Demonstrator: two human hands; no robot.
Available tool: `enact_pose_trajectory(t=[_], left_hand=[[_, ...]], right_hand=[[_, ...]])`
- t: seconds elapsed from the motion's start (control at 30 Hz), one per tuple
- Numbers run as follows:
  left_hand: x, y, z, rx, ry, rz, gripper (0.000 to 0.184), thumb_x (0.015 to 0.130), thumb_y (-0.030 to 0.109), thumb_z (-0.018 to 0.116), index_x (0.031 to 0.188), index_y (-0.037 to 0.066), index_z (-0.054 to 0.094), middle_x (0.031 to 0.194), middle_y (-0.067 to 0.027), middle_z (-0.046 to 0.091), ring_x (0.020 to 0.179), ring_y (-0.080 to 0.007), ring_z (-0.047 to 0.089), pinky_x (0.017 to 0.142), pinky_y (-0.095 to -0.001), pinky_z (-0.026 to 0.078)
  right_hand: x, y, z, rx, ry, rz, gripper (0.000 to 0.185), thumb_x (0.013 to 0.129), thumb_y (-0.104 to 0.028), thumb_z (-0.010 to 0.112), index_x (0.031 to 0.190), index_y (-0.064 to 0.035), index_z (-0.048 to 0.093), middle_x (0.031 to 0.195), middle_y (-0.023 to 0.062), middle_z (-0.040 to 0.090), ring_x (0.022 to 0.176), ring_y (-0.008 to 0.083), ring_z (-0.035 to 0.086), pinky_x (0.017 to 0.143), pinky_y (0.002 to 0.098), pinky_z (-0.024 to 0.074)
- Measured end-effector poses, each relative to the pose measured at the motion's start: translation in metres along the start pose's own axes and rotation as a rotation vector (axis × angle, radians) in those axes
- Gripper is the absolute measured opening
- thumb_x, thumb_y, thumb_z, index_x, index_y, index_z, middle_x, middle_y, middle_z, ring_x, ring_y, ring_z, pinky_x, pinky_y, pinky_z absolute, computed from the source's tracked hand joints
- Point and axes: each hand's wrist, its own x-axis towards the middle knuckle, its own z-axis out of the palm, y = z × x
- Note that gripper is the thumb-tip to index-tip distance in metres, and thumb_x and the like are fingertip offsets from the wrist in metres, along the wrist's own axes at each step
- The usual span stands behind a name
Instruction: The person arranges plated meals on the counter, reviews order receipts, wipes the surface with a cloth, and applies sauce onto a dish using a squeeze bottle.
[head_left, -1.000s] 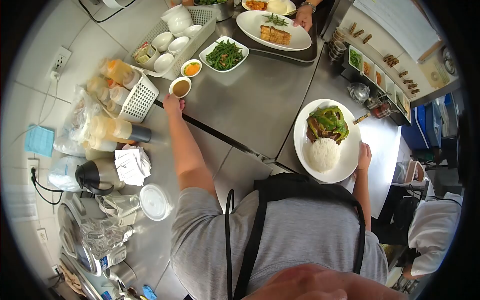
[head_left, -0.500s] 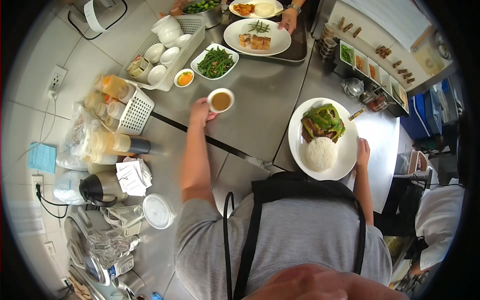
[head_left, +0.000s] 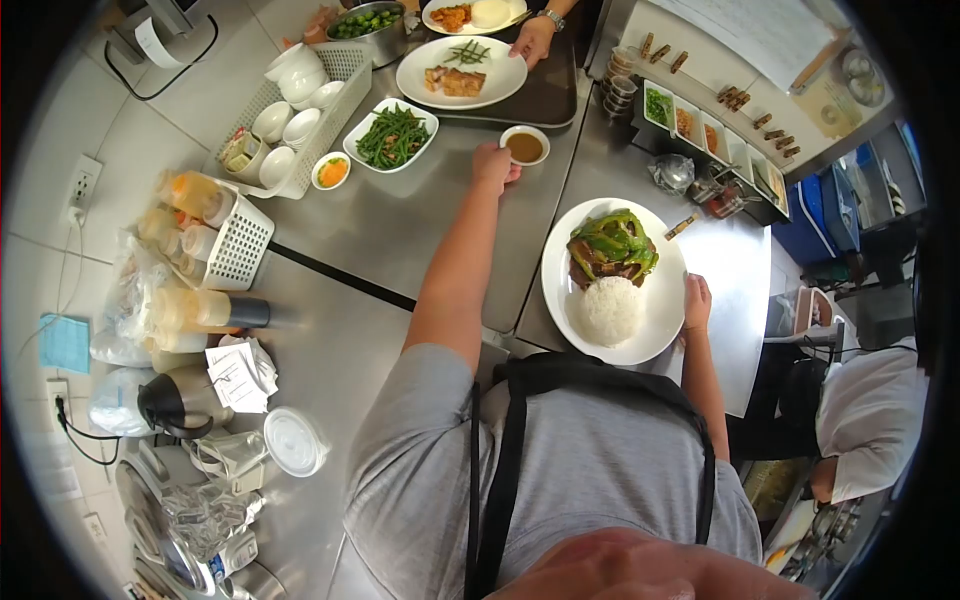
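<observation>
My left hand (head_left: 492,166) is closed on a small white bowl of brown sauce (head_left: 523,147), held near the tray's front edge. At the rim of a large white plate (head_left: 663,324) my right hand (head_left: 697,303) is closed, gripping its right side. That plate carries a mound of white rice (head_left: 613,311) and green peppers with dark meat (head_left: 612,246). Left of the sauce bowl are a square dish of green beans (head_left: 391,138) and a little cup with orange and yellow contents (head_left: 331,172).
Another person's hand (head_left: 533,40) touches an oval plate (head_left: 420,68) on the dark tray (head_left: 562,85). Baskets with bowls (head_left: 355,75) and bottles (head_left: 237,245) line the left wall. A rack of garnish containers (head_left: 712,150) stands right. A co-worker's white sleeve (head_left: 868,410) shows at lower right.
My left hand has carried the sauce bowl right and away from me, toward the tray. My right hand stays on the plate's rim. The camera view has shifted slightly.
</observation>
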Motion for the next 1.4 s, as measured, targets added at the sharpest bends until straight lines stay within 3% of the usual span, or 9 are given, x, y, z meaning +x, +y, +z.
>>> enact_pose_trajectory(t=[0.2,0.27,0.33,0.47,0.7,1.0,1.2,1.3,1.4], left_hand=[[-0.032,-0.005,-0.03,-0.617,0.289,0.128,0.043,0.083,0.013,0.047,0.12,0.007,0.028,0.084,-0.0099,0.045,0.068,-0.0258,0.057,0.059,-0.0389,0.051],[-0.048,-0.008,-0.059,-0.767,0.586,0.153,0.046,0.083,0.013,0.045,0.123,0.012,0.023,0.083,-0.0099,0.045,0.064,-0.0257,0.055,0.057,-0.0368,0.049],[-0.053,-0.003,-0.087,-0.811,0.71,0.205,0.048,0.084,0.014,0.044,0.124,0.017,0.017,0.083,-0.0105,0.046,0.062,-0.0236,0.054,0.056,-0.0345,0.048],[-0.044,0.011,-0.123,-0.674,0.495,0.245,0.06,0.084,0.011,0.044,0.131,0.024,0.008,0.079,-0.008,0.05,0.06,-0.0177,0.054,0.05,-0.0291,0.044],[-0.026,0.008,-0.136,-0.524,0.571,0.174,0.055,0.085,0.006,0.042,0.126,0.025,0.012,0.077,-0.0099,0.051,0.06,-0.019,0.056,0.052,-0.0309,0.048],[-0.065,0.011,-0.133,-0.546,0.537,0.125,0.068,0.083,0.016,0.051,0.131,0.018,0.003,0.086,-0.0091,0.049,0.064,-0.0186,0.054,0.057,-0.0314,0.047],[-0.12,-0.017,-0.158,-0.401,0.409,0.172,0.045,0.083,0.015,0.05,0.122,0.009,0.028,0.087,-0.0079,0.051,0.066,-0.0173,0.055,0.054,-0.0269,0.045],[-0.153,-0.024,-0.181,-0.421,0.509,0.243,0.035,0.083,0.014,0.05,0.114,0.007,0.036,0.085,-0.0074,0.052,0.064,-0.0164,0.055,0.053,-0.0261,0.045],[-0.18,-0.033,-0.206,-0.225,0.793,0.442,0.041,0.079,0.011,0.052,0.116,0.004,0.035,0.1,-0.0137,0.047,0.081,-0.0207,0.052,0.065,-0.0297,0.044]], right_hand=[[-0.006,-0.008,0.001,-0.071,-0.044,-0.001,0.014,0.084,-0.017,0.05,0.086,-0.0031,0.052,0.072,-0.0007,0.054,0.062,0.0059,0.048,0.057,0.0188,0.0398],[-0.006,-0.01,0.004,-0.065,-0.055,0.022,0.012,0.082,-0.015,0.051,0.085,-0.0031,0.052,0.071,-0.0004,0.054,0.061,0.006,0.048,0.056,0.019,0.04],[-0.01,-0.015,0.008,-0.028,-0.049,0.097,0.011,0.081,-0.013,0.051,0.085,-0.0032,0.052,0.071,-0.0001,0.055,0.06,0.006,0.048,0.055,0.0192,0.0402],[-0.008,-0.02,0.022,-0.013,-0.046,0.108,0.012,0.08,-0.013,0.052,0.084,-0.0027,0.053,0.07,0.0006,0.055,0.059,0.0061,0.048,0.054,0.0197,0.0405],[-0.013,-0.029,0.07,-0.2,-0.034,-0.035,0.017,0.08,-0.013,0.052,0.088,0.0013,0.054,0.068,0.0005,0.055,0.059,0.0056,0.047,0.055,0.0192,0.0395],[-0.027,-0.048,0.105,0.049,-0.138,0.141,0.006,0.082,-0.007,0.049,0.085,-0.0017,0.051,0.067,0.0021,0.055,0.057,0.0076,0.05,0.052,0.0222,0.044],[-0.039,-0.032,0.115,-0.016,-0.201,0.098,0.007,0.083,-0.008,0.049,0.087,-0.0021,0.048,0.064,0.0013,0.053,0.056,0.0075,0.049,0.052,0.0214,0.0424],[-0.044,-0.021,0.125,-0.107,-0.244,-0.014,0.009,0.082,-0.009,0.049,0.086,-0.0016,0.048,0.063,-0.0012,0.051,0.056,0.0055,0.045,0.052,0.0197,0.0379],[-0.055,-0.03,0.145,-0.228,-0.262,-0.07,0.011,0.082,-0.013,0.049,0.085,-0.0018,0.048,0.067,0.0003,0.051,0.06,0.0072,0.045,0.055,0.0224,0.0383]])
